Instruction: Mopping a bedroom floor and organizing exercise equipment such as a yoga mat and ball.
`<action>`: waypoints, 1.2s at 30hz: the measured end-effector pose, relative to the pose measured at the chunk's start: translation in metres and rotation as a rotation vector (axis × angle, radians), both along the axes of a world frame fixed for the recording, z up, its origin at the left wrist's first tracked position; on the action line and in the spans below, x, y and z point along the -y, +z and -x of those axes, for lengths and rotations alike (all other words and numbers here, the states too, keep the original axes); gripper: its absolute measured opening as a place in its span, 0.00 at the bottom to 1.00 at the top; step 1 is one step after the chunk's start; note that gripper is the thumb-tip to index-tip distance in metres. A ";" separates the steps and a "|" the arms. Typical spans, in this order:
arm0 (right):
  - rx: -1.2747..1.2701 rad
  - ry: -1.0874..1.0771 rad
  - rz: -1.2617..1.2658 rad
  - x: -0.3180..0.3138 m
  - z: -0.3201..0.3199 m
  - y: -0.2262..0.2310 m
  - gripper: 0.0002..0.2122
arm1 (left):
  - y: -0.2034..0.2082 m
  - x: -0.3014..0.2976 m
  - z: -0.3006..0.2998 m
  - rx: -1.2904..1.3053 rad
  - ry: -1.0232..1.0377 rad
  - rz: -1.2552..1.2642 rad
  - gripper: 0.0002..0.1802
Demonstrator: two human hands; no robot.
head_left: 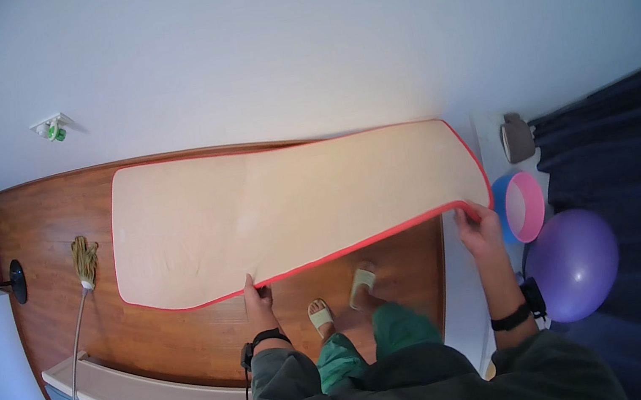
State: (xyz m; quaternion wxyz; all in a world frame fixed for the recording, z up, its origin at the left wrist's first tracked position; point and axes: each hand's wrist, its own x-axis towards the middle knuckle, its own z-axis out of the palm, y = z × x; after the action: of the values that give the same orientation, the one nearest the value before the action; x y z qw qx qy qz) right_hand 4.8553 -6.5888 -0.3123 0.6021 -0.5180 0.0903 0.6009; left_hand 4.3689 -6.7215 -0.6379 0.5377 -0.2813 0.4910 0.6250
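A: Left hand [257, 299] pinching the red-trimmed edge of the cream mat [287, 206], which hangs lifted over the wooden floor [45, 240].
B: Right hand [475, 226] clamps its far corner, beside the pink basin [524, 206].

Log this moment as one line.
left hand: grips mat edge | right hand: grips mat corner | mat: cream, red-edged, above wood floor

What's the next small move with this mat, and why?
Probably lower the near edge toward the floor. Both hands grip the red-trimmed near edge of the beige mat: the left hand partway along it, the right hand at its corner. The far side looks close to the wooden floor by the wall, while the near side is raised above the feet.
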 end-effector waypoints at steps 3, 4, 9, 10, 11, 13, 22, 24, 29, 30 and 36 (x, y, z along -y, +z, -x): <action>0.112 0.003 0.002 -0.009 -0.045 0.007 0.09 | 0.025 -0.030 0.015 -0.342 -0.379 0.240 0.17; 0.206 -0.013 0.035 -0.009 -0.058 0.011 0.10 | 0.045 -0.043 0.009 -0.344 -0.378 0.246 0.17; 0.760 0.209 0.227 -0.049 -0.108 0.049 0.18 | 0.144 -0.084 -0.033 -0.867 -0.580 0.101 0.18; 1.084 0.206 0.332 -0.060 -0.105 0.062 0.22 | 0.164 -0.089 -0.041 -1.014 -0.664 0.047 0.20; 1.080 0.214 0.338 -0.067 -0.108 0.064 0.22 | 0.185 -0.089 -0.047 -1.040 -0.815 0.137 0.21; 1.444 0.416 0.057 -0.080 -0.122 0.062 0.21 | 0.243 -0.096 -0.072 -1.175 -0.838 0.096 0.20; 1.598 1.146 -0.128 -0.139 0.067 -0.029 0.11 | 0.227 -0.164 -0.130 -1.243 -1.554 0.160 0.16; 1.373 1.583 0.093 -0.166 0.158 0.007 0.25 | 0.239 -0.179 -0.137 -1.246 -1.594 0.095 0.14; 1.761 1.861 -0.228 -0.155 0.290 -0.028 0.33 | 0.239 -0.190 -0.125 -1.257 -1.683 -0.201 0.20; 1.756 1.882 -0.240 -0.159 0.300 -0.037 0.33 | 0.239 -0.187 -0.113 -1.183 -1.649 -0.188 0.23; 1.663 1.878 0.122 -0.199 0.310 -0.045 0.14 | 0.280 -0.149 0.040 -1.558 -1.436 -0.201 0.48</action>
State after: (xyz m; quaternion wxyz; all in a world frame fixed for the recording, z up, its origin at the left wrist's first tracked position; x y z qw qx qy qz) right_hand 4.5450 -6.3899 -0.3570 -0.2075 -0.6309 -0.6915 0.2840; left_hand 4.3286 -6.5730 -0.3579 0.3389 0.5976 0.6967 0.2066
